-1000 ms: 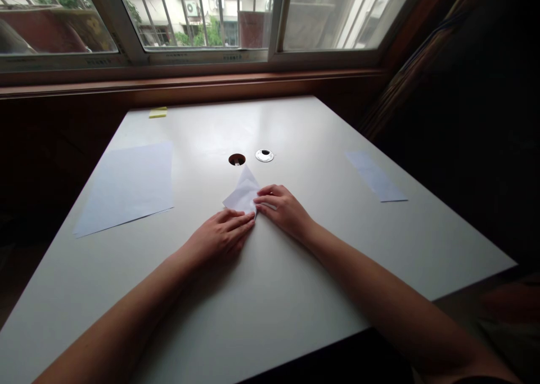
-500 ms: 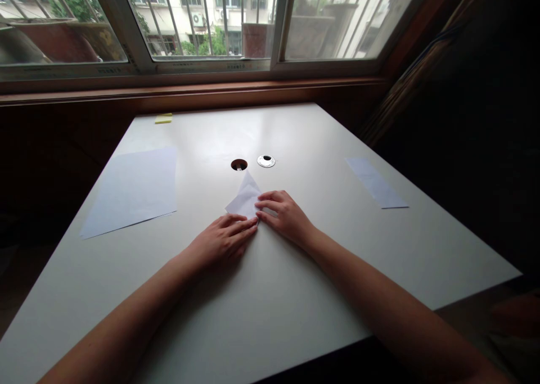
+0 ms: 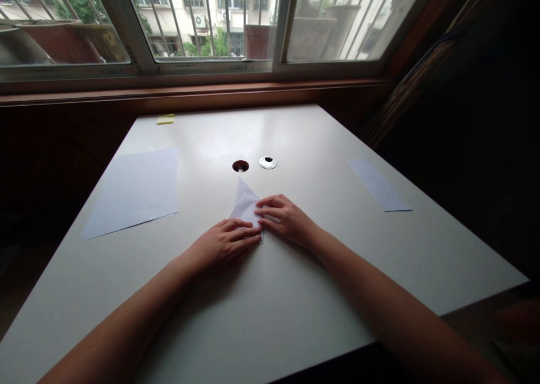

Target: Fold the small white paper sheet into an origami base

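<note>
A small folded sheet of white paper (image 3: 244, 205) lies on the white table, its pointed tip aimed at the far side. My left hand (image 3: 225, 239) presses its fingers together over the paper's near edge and holds it there. From the right, my right hand (image 3: 283, 218) grips the paper's right side with curled fingers. The fingertips of both hands almost meet at the near corner. Parts of the paper are hidden under the fingers.
Larger white sheets (image 3: 133, 190) lie on the left of the table (image 3: 236, 316); a narrow paper strip (image 3: 378, 184) lies on the right. Beyond the folded paper are a round cable hole (image 3: 240, 166) and its metal cover (image 3: 268, 162). Yellow sticky notes (image 3: 165, 119) sit at the far edge.
The folded paper has turned slightly, its tip moving left and its near corner now showing below the fingers. Both hands stay on it, shifted slightly.
</note>
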Action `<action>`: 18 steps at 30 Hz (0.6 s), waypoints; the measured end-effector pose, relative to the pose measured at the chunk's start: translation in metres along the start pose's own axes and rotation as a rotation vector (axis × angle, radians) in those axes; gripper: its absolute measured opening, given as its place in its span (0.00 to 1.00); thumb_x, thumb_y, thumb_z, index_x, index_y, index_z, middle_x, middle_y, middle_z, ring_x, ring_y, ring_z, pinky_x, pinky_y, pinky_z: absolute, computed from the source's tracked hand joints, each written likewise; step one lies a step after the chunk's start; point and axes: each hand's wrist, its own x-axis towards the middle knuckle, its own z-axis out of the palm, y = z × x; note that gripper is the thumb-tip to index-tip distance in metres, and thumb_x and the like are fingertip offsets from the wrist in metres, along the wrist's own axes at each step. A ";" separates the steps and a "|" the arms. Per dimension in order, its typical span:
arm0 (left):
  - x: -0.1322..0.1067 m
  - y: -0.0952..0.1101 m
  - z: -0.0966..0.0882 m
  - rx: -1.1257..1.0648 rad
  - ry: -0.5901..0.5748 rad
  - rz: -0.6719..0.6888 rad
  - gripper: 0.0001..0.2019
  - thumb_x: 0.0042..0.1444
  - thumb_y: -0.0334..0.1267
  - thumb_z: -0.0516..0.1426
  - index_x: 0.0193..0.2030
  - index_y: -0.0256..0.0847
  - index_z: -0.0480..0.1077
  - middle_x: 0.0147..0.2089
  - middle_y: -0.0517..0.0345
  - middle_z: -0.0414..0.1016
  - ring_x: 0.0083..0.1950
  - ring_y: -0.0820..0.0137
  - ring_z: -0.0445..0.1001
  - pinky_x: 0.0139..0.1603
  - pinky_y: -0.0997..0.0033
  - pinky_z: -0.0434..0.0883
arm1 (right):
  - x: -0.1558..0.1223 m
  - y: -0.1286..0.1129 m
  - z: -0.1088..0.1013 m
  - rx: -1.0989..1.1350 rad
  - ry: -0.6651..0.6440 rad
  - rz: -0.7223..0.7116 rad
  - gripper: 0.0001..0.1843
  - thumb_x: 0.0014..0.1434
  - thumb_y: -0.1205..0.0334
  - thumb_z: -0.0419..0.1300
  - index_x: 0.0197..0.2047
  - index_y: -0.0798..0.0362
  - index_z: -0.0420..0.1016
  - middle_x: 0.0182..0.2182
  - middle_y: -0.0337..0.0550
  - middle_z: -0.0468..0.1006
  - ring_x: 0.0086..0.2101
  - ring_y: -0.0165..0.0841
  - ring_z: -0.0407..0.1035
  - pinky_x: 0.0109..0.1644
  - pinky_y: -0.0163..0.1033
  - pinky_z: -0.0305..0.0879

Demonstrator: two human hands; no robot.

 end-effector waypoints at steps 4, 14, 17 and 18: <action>0.001 0.001 -0.001 0.004 -0.026 -0.035 0.22 0.68 0.36 0.52 0.68 0.44 0.61 0.64 0.54 0.71 0.64 0.62 0.68 0.63 0.56 0.71 | 0.000 0.000 0.000 0.005 -0.003 -0.007 0.13 0.63 0.59 0.62 0.51 0.45 0.79 0.50 0.46 0.77 0.52 0.40 0.68 0.57 0.51 0.70; 0.000 0.000 -0.002 -0.031 -0.020 -0.028 0.22 0.67 0.34 0.52 0.67 0.45 0.63 0.62 0.54 0.73 0.63 0.63 0.68 0.64 0.58 0.71 | 0.000 0.002 0.000 0.026 -0.018 -0.031 0.14 0.65 0.63 0.59 0.52 0.44 0.79 0.51 0.45 0.77 0.53 0.39 0.68 0.58 0.50 0.70; -0.001 -0.003 -0.003 -0.075 -0.006 -0.016 0.20 0.67 0.33 0.52 0.65 0.44 0.65 0.60 0.52 0.74 0.61 0.64 0.70 0.61 0.59 0.73 | 0.001 0.000 -0.001 0.030 -0.028 -0.055 0.15 0.65 0.64 0.59 0.53 0.43 0.78 0.51 0.45 0.77 0.53 0.39 0.68 0.58 0.50 0.70; -0.002 -0.004 -0.003 -0.088 0.011 -0.020 0.19 0.67 0.32 0.52 0.64 0.43 0.67 0.59 0.51 0.75 0.59 0.64 0.71 0.60 0.60 0.74 | 0.001 0.000 -0.001 0.032 -0.032 -0.064 0.14 0.65 0.63 0.59 0.53 0.43 0.78 0.51 0.46 0.77 0.53 0.39 0.69 0.58 0.50 0.70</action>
